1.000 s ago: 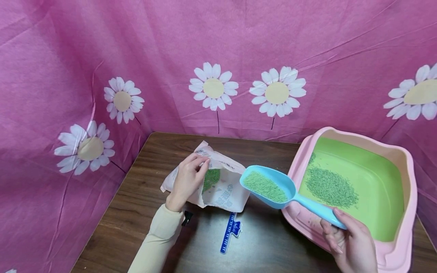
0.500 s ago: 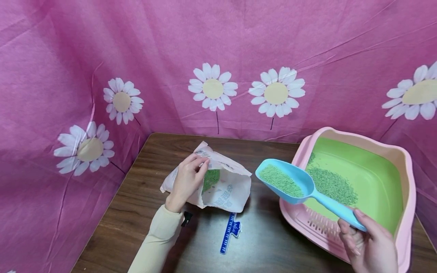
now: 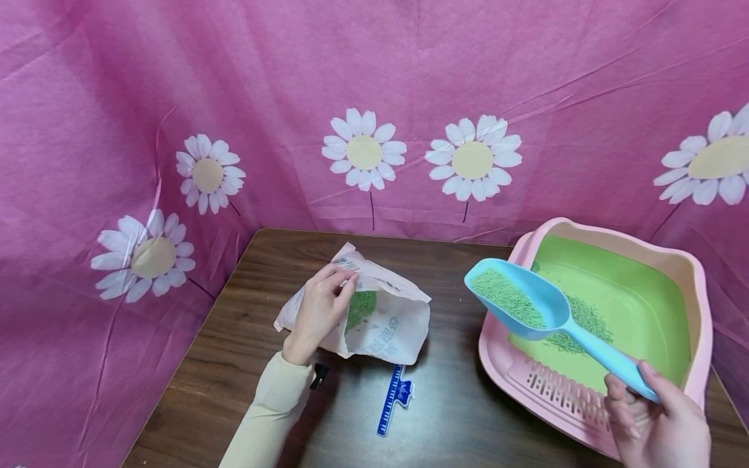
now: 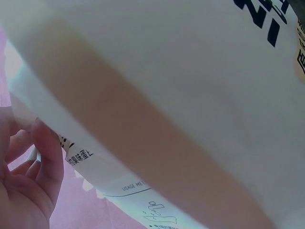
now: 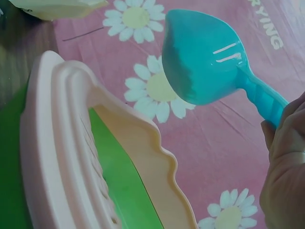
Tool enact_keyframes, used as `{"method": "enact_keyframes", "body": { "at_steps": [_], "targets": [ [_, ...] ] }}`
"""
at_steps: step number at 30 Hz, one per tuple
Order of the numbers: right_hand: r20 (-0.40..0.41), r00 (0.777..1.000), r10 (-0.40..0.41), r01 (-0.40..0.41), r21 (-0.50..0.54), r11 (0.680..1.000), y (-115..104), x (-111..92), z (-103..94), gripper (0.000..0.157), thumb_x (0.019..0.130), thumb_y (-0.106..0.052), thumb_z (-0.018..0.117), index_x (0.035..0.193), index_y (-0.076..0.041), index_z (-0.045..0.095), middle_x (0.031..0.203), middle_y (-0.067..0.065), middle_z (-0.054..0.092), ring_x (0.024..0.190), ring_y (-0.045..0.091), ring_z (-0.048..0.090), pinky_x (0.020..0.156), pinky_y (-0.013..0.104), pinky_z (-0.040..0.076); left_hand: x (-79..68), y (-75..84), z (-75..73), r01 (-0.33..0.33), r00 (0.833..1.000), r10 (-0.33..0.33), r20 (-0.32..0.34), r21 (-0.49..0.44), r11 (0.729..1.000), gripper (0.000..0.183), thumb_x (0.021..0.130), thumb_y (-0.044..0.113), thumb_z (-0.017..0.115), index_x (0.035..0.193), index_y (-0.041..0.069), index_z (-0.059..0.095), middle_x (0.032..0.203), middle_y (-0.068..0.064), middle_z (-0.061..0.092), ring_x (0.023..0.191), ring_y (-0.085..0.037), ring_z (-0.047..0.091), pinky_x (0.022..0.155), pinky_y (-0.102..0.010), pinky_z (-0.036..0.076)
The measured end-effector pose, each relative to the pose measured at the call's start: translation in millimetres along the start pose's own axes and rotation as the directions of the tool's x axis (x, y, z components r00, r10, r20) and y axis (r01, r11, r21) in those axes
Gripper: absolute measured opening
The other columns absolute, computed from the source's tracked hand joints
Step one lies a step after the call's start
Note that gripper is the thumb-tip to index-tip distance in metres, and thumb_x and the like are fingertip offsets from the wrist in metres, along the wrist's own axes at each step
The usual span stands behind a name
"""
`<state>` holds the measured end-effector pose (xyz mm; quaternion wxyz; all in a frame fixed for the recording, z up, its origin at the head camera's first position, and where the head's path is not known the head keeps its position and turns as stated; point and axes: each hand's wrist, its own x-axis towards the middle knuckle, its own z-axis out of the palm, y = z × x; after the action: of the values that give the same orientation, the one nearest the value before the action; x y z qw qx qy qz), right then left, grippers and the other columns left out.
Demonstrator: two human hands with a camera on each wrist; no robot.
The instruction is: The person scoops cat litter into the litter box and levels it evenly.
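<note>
My right hand (image 3: 664,419) grips the handle of a light-blue litter scoop (image 3: 564,305). Green pellet litter (image 3: 506,298) fills much of its bowl, which hangs over the near-left part of a pink litter box (image 3: 497,364). From below, the right wrist view shows the scoop's underside (image 5: 205,57). On the left, my left hand (image 3: 320,312) pinches the upper edge of a pale paper litter bag (image 3: 398,335) lying on its side, mouth toward the right. Green pellets (image 3: 361,309) show inside the mouth. The bag's printed side (image 4: 214,109) covers most of the left wrist view.
More green pellets (image 3: 593,325) lie in the box's green pan (image 3: 649,331). A blue sealing clip (image 3: 393,400) lies on the wooden table (image 3: 456,416) in front of the bag. Near my left wrist is a small black clip (image 3: 319,376). A pink flowered curtain (image 3: 409,78) closes off the back.
My right hand has carried the filled scoop rightward, from beside the bag's mouth to over the litter box. The left hand and bag have hardly moved.
</note>
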<state>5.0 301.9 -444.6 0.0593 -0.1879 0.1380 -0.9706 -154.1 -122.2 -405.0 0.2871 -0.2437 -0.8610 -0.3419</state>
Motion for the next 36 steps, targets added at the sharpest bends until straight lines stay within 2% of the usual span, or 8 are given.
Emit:
{"method": "enact_keyframes", "body": {
  "at_steps": [6,12,19,22,26,31,36],
  "targets": [
    [0.013,0.997,-0.07,0.068,0.071,0.995,-3,-4,2.3,0.079,0.103,-0.032,-0.008,0.116,0.024,0.045,0.098,0.04,0.059,0.056,0.033,0.032,0.049,0.028,0.01,-0.1,0.5,-0.2,0.006,1.0,-0.006,0.008,-0.004,1.0,0.009,0.087,0.004,0.066,0.088,0.003,0.075,0.08,-0.005,0.066,0.06,-0.007,0.053,0.056,-0.018,0.044],
    [-0.017,0.987,-0.157,0.158,0.103,0.982,-7,-10,-1.2,0.069,0.105,-0.03,-0.001,0.107,0.021,0.045,0.094,0.043,0.057,0.056,0.037,0.035,0.051,0.027,0.009,-0.2,0.2,0.1,0.001,1.0,-0.001,0.001,-0.009,1.0,0.008,0.087,0.005,0.067,0.087,0.003,0.075,0.08,-0.005,0.066,0.06,-0.008,0.053,0.056,-0.019,0.045],
    [-0.084,0.971,-0.225,0.234,0.125,0.964,-15,-17,-7.9,0.067,0.105,-0.03,0.009,0.108,0.025,0.047,0.085,0.045,0.056,0.051,0.036,0.032,0.048,0.027,0.01,-0.4,-1.3,0.7,-0.001,1.0,0.001,0.003,-0.005,1.0,0.009,0.087,0.005,0.067,0.088,0.003,0.075,0.08,-0.005,0.065,0.061,-0.007,0.054,0.056,-0.02,0.045],
    [-0.068,0.964,-0.257,0.264,0.146,0.953,-18,-19,-12.3,0.065,0.106,-0.029,0.01,0.104,0.025,0.046,0.084,0.048,0.054,0.05,0.037,0.033,0.046,0.027,0.011,-0.5,-1.7,0.8,0.004,1.0,-0.004,0.008,-0.003,1.0,0.009,0.088,0.005,0.066,0.088,0.004,0.075,0.08,-0.004,0.065,0.061,-0.007,0.053,0.057,-0.018,0.044],
    [-0.066,0.956,-0.285,0.292,0.174,0.94,-21,-21,-17.1,0.06,0.106,-0.03,0.01,0.095,0.02,0.044,0.084,0.05,0.053,0.051,0.041,0.037,0.046,0.026,0.012,-0.5,-2.1,1.0,0.008,1.0,-0.008,0.012,-0.004,1.0,0.01,0.088,0.005,0.066,0.088,0.004,0.075,0.079,-0.004,0.065,0.061,-0.007,0.053,0.057,-0.017,0.043],
    [-0.176,0.939,-0.296,0.325,0.171,0.93,-24,-24,-15.8,0.059,0.106,-0.029,0.017,0.086,0.018,0.046,0.079,0.047,0.055,0.049,0.039,0.037,0.046,0.025,0.01,-0.7,-1.9,1.2,0.005,1.0,-0.005,0.009,-0.008,1.0,0.009,0.088,0.004,0.066,0.088,0.003,0.075,0.079,-0.004,0.064,0.06,-0.007,0.052,0.057,-0.016,0.043],
    [-0.206,0.925,-0.318,0.356,0.188,0.915,-25,-25,-17.8,0.06,0.105,-0.026,0.021,0.09,0.024,0.05,0.075,0.047,0.053,0.047,0.038,0.035,0.044,0.023,0.01,-1.0,-2.6,1.6,-0.009,1.0,0.009,-0.002,-0.011,1.0,0.009,0.087,0.004,0.066,0.088,0.003,0.075,0.079,-0.004,0.065,0.06,-0.007,0.052,0.056,-0.016,0.042]
  ]
}}
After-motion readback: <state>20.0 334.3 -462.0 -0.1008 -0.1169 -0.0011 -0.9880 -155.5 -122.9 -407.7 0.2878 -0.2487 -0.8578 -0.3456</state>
